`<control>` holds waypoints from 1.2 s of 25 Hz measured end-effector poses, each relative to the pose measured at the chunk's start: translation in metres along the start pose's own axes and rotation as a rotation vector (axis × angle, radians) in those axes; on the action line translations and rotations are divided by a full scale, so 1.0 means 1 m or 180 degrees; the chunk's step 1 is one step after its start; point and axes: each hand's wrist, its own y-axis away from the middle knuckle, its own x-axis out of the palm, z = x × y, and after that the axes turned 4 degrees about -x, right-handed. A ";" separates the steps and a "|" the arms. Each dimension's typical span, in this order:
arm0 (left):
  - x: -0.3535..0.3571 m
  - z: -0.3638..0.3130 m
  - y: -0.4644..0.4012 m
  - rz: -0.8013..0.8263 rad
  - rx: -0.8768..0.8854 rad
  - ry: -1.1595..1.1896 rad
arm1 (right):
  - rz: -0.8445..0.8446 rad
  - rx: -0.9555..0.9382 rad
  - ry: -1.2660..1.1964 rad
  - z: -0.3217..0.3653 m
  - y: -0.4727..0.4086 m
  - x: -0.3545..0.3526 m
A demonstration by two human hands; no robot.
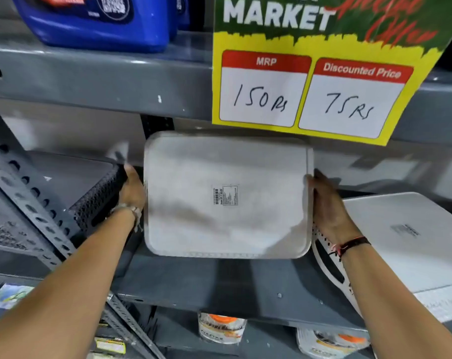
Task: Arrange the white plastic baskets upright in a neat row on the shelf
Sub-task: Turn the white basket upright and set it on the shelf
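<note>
A white plastic basket (227, 195) stands on edge over the grey shelf (219, 283), its flat base with a small barcode label facing me. My left hand (133, 189) presses its left side and my right hand (328, 211) grips its right side. A second white basket (411, 237) lies tilted at the right, base toward me, its perforated wall showing behind my right wrist. The inside of the held basket is hidden.
A dark grey perforated basket (95, 200) sits at the left beside my left hand. A slotted metal upright (36, 203) slants across the left. A yellow price sign (323, 81) hangs from the upper shelf, where blue jugs (98, 22) stand. Packets (221, 330) fill the lower shelf.
</note>
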 end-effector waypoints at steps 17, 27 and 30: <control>-0.038 -0.019 0.013 0.1411 -0.0802 0.0244 | 0.0277 0.0791 0.2715 0.019 0.017 -0.032; 0.000 0.010 0.010 0.0709 -0.0653 -0.1265 | 0.0329 0.0938 0.4088 -0.021 0.024 -0.026; 0.003 0.008 0.013 0.0656 -0.0561 -0.1884 | 0.0331 0.1009 0.3989 -0.019 0.027 -0.025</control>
